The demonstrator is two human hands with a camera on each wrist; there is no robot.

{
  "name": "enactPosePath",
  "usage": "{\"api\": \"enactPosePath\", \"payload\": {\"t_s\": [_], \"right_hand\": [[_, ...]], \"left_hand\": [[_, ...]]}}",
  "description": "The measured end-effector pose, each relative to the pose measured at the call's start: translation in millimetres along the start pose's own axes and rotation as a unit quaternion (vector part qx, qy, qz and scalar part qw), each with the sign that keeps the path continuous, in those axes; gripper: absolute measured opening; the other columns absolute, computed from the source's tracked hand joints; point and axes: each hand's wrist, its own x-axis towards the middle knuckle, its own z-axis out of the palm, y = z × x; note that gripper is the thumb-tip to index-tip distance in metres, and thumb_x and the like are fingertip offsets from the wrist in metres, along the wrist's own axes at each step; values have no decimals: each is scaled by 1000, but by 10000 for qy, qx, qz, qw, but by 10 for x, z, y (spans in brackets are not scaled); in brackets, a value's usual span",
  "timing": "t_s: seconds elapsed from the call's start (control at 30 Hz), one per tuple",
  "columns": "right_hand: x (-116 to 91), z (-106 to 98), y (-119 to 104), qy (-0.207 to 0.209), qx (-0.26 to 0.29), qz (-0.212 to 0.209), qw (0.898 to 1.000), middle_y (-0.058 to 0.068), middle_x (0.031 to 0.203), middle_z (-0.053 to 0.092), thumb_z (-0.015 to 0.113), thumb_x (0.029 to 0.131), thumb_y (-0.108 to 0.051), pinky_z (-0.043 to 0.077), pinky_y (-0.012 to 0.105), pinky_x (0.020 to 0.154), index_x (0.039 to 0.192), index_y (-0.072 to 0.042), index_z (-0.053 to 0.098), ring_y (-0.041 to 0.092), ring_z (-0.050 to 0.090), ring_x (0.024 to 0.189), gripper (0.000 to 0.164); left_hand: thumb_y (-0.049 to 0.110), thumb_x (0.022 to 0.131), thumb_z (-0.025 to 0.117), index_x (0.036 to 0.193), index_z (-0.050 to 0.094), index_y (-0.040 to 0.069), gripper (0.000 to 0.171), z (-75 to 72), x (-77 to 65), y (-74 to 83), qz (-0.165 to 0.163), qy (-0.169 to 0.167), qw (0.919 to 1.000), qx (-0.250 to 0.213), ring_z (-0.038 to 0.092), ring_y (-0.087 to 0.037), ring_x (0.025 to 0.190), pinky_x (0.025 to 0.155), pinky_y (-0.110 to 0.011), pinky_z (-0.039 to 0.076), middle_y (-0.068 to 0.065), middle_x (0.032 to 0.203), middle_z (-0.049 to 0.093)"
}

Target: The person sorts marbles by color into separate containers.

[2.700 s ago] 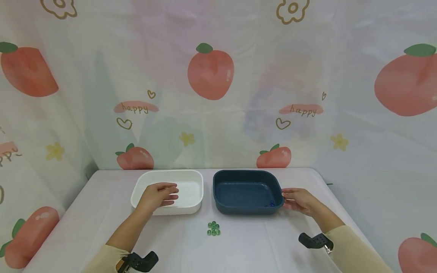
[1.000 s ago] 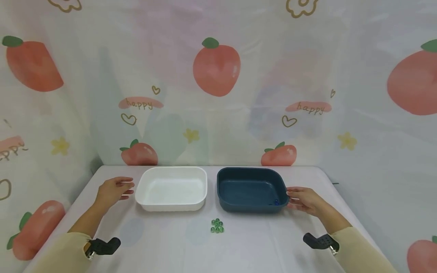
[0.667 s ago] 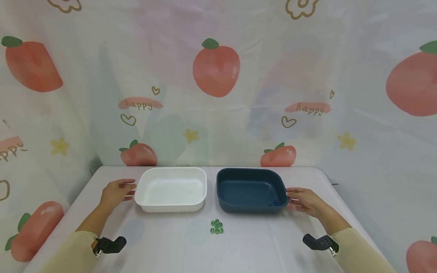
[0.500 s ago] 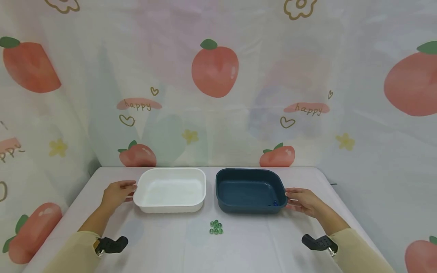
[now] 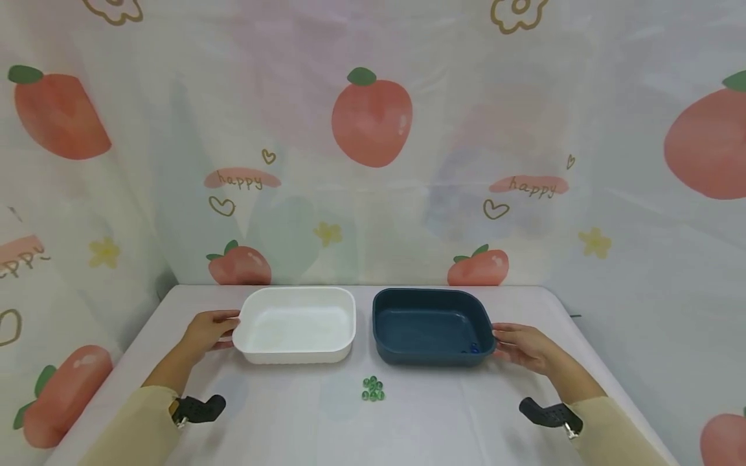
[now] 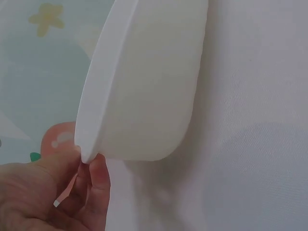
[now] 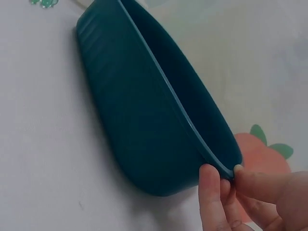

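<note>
A white basin (image 5: 294,357) and a dark blue basin (image 5: 428,357) stand side by side on the table. My left hand (image 5: 206,331) pinches the white basin's left rim; the left wrist view shows thumb and fingers on either side of the lip. At the opposite end, my right hand (image 5: 524,346) pinches the right rim of the blue basin, also clear in the right wrist view. A few blue marbles (image 5: 474,348) lie in the blue basin's front right corner. The white basin's visible inside holds nothing.
Several green marbles (image 5: 373,389) sit in a small cluster on the white tablecloth (image 5: 326,433), in front of the gap between the basins. A fruit-patterned curtain (image 5: 291,213) hangs behind the table and along its sides.
My left hand has gone from over the white basin out to its left, then back in to grip its rim. The right hand stays at the blue basin's rim.
</note>
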Motion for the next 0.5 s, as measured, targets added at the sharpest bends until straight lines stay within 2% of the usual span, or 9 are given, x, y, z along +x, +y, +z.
{"api": "enactPosePath", "payload": {"t_s": [0.17, 0.33, 0.5], "right_hand": [[-27, 25, 68, -124, 219, -124, 9996, -1, 98, 65, 50, 103, -9, 58, 24, 80, 145, 15, 28, 11, 64, 87, 53], [-28, 80, 142, 99, 463, -285, 9985, -4, 95, 66, 52, 102, -12, 57, 23, 79, 142, 11, 39, 9, 63, 87, 48], [-60, 134, 175, 329, 721, -477, 9957, -7, 96, 67, 50, 103, -13, 57, 23, 81, 143, 7, 41, 7, 64, 89, 46]], "left_hand": [[23, 100, 59, 141, 48, -2, 50, 18, -48, 14, -49, -20, 10000, -66, 65, -29, 103, 75, -29, 60, -28, 137, 52], [19, 101, 55, 140, 48, -4, 46, 28, -135, 34, 5, 76, 9999, -108, 67, -24, 95, 75, -30, 60, -29, 134, 54], [21, 101, 56, 141, 49, -2, 46, 36, -121, 51, -33, 103, 9997, -234, 65, -19, 93, 75, -29, 59, -28, 134, 54]]}}
